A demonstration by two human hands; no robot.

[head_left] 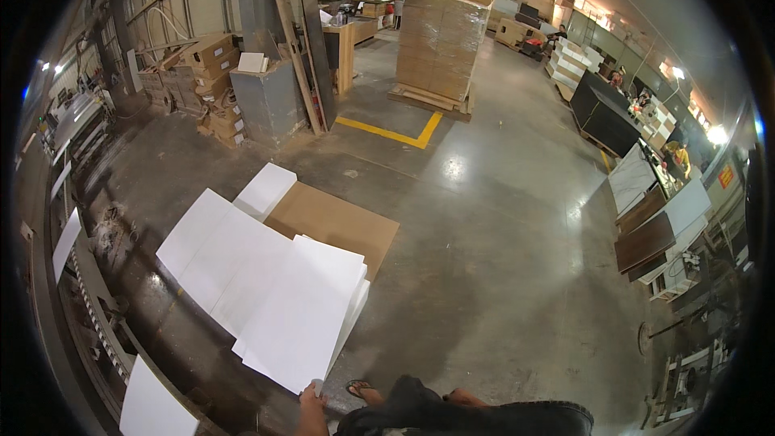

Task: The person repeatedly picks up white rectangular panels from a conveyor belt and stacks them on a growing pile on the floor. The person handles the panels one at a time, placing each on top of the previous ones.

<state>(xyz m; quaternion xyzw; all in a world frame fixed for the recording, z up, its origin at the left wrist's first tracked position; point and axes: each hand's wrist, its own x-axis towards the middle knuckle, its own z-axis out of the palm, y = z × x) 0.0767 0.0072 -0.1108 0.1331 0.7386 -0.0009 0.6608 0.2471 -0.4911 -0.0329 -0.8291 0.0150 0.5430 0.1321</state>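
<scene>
My left hand (312, 398) is at the near end of a long white panel (303, 315), with its fingers closed at the panel's corner. The panel lies over other white boards (222, 254), overlapping them at an angle. Beneath and beyond them a brown cardboard sheet (335, 222) lies on the floor, with a smaller white stack (266, 191) at its far left corner. My right hand does not clearly show; a small patch of skin right of my dark clothing is too unclear to name. A sandalled foot (367, 391) stands just right of my left hand.
A conveyor-like machine (89, 315) with white panels runs along the left. Ahead stand a pillar base (270, 105), stacked cartons (214, 64) and a wrapped pallet load (440, 44) beside yellow floor lines. Dark boards (646, 242) lean at the right; people work farther off.
</scene>
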